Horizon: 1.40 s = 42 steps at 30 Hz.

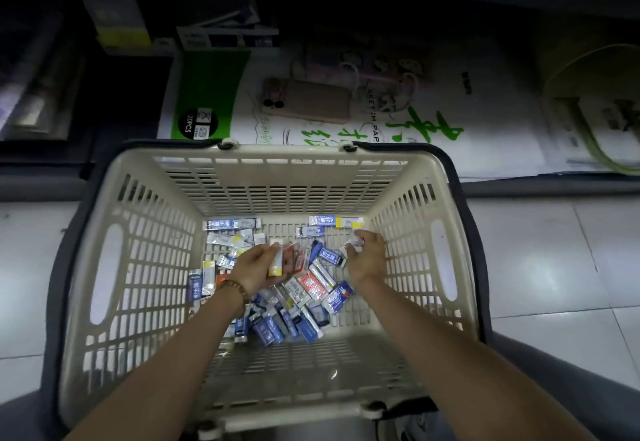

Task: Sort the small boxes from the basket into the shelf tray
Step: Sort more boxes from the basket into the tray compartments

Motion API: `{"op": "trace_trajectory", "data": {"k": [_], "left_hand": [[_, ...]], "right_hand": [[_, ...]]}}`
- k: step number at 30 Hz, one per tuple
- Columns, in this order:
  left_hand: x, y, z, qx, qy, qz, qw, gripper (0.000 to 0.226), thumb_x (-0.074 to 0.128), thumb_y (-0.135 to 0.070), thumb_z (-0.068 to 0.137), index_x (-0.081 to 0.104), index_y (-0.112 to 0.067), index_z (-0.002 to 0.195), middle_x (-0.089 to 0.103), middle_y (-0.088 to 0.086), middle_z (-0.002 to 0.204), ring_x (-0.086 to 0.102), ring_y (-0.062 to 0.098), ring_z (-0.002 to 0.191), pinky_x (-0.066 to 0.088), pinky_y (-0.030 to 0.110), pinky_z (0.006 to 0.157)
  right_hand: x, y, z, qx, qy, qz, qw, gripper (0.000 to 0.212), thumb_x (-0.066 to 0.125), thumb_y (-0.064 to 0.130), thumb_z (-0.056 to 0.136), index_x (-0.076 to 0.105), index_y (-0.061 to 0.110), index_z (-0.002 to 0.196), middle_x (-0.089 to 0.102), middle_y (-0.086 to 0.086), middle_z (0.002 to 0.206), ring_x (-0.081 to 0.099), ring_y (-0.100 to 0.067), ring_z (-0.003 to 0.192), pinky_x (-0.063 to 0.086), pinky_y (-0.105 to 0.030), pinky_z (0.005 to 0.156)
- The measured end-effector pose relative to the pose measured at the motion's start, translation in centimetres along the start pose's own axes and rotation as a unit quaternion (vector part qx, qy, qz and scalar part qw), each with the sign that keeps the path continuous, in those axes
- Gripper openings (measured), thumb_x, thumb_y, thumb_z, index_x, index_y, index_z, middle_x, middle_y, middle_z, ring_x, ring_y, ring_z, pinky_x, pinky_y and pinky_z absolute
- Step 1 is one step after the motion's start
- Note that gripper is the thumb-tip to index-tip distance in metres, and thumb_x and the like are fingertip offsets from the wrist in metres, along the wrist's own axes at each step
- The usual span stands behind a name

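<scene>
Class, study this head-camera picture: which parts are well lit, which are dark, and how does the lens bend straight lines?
Head view: the small boxes and basket are evenly lit; the shelf behind sinks into shadow; soft glare lies on the floor tiles; the wide lens bows the basket rim.

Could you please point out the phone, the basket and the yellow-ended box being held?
Phone [311, 103]: head view, middle of its back.
Basket [294, 153]: head view, far rim.
Held box [276, 260]: head view, its white face.
</scene>
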State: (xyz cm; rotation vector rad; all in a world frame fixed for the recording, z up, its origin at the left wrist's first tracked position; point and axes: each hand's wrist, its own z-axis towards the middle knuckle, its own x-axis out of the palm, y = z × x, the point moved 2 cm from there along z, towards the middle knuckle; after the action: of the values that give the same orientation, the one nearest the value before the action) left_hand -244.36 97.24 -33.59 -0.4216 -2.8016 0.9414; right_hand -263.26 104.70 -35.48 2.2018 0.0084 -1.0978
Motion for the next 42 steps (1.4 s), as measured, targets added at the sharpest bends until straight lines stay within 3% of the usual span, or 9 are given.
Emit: {"op": "trace_trajectory", "data": {"k": [5,10,13,18,23,26,29,38,42], "left_hand": [[-0.7,0.9,0.5,-0.037,0.011,-0.011,0.999,0.023,0.052,-0.017,0.093,0.059,-0.003,0.110,0.065,0.019,0.110,0.065,0.031,0.099,0.059,0.031,0.067],[-0.5,0.7,0.7,-0.051,0.022,-0.032,0.998,0.024,0.051,-0.018,0.094,0.060,-0.004,0.111,0.072,0.008,0.080,0.069,0.017,0.072,0.058,0.025,0.058],[-0.1,0.4,0.8,-0.060,0.061,-0.051,0.995,0.046,0.042,-0.042,0.095,0.062,-0.003,0.110,0.071,0.010,0.088,0.067,0.020,0.081,0.057,0.033,0.075],[0.5,-0.3,0.1,-0.063,0.104,0.000,0.993,0.057,0.044,-0.060,0.086,0.057,-0.011,0.115,0.067,0.010,0.107,0.070,0.018,0.085,0.056,0.026,0.061],[-0.1,0.2,0.2,-0.028,0.071,0.016,0.997,0.056,0.064,-0.020,0.085,0.040,-0.003,0.132,0.064,0.010,0.097,0.066,0.011,0.061,0.054,0.018,0.053],[-0.5,0.1,0.5,-0.037,0.042,-0.023,0.998,0.053,0.061,-0.022,0.088,0.040,-0.006,0.133,0.061,0.015,0.103,0.064,0.012,0.056,0.051,0.018,0.046],[-0.4,-0.1,0.7,-0.024,0.047,-0.006,0.999,0.056,0.057,-0.036,0.089,0.045,-0.003,0.131,0.062,0.015,0.107,0.063,0.015,0.065,0.052,0.019,0.050],[1.1,-2.9,-1.2,-0.036,0.099,-0.070,0.992,0.034,0.056,-0.025,0.091,0.053,-0.004,0.117,0.070,0.002,0.080,0.062,0.015,0.069,0.054,0.028,0.066],[1.9,-7.6,-5.0,0.009,0.119,-0.063,0.991,0.062,0.061,-0.004,0.085,0.030,0.002,0.139,0.052,0.017,0.132,0.066,0.018,0.088,0.059,0.030,0.062]], "right_hand": [[0.7,0.0,0.0,0.088,-0.040,0.083,0.992,0.034,0.063,0.017,0.087,0.049,0.009,0.117,0.058,-0.009,0.114,0.058,-0.025,0.100,0.044,-0.028,0.078],[1.2,1.0,-0.2,0.120,-0.034,0.187,0.974,0.025,0.070,0.005,0.082,0.059,-0.001,0.103,0.065,-0.014,0.103,0.061,-0.026,0.092,0.045,-0.020,0.069],[0.2,2.7,-0.4,0.060,0.076,0.297,0.950,0.026,0.073,0.002,0.078,0.064,-0.004,0.102,0.065,-0.006,0.088,0.059,-0.014,0.076,0.046,-0.012,0.060],[0.2,4.7,-2.0,-0.044,0.354,0.165,0.920,0.026,0.067,0.006,0.084,0.067,0.008,0.110,0.069,0.003,0.096,0.063,-0.003,0.076,0.051,-0.013,0.063],[0.3,3.3,-1.5,0.001,0.258,0.153,0.954,0.018,0.063,0.012,0.089,0.065,0.003,0.104,0.068,-0.009,0.095,0.065,-0.013,0.075,0.056,-0.028,0.075],[0.7,0.9,-1.4,-0.010,0.264,-0.065,0.962,0.033,0.064,0.028,0.088,0.069,-0.001,0.104,0.067,-0.014,0.113,0.062,-0.024,0.104,0.045,-0.030,0.091],[1.8,0.2,-2.2,-0.015,0.258,-0.115,0.959,0.039,0.071,0.031,0.082,0.067,0.003,0.109,0.069,-0.012,0.110,0.065,-0.023,0.100,0.050,-0.031,0.090],[-0.9,1.4,-2.1,0.070,0.215,0.119,0.967,0.039,0.068,0.017,0.085,0.059,0.002,0.120,0.061,-0.009,0.120,0.060,-0.021,0.104,0.048,-0.025,0.077],[-6.4,6.2,-3.2,-0.019,0.243,0.121,0.962,0.040,0.066,0.011,0.086,0.053,0.009,0.124,0.063,-0.020,0.115,0.059,-0.020,0.084,0.049,-0.019,0.064]]}}
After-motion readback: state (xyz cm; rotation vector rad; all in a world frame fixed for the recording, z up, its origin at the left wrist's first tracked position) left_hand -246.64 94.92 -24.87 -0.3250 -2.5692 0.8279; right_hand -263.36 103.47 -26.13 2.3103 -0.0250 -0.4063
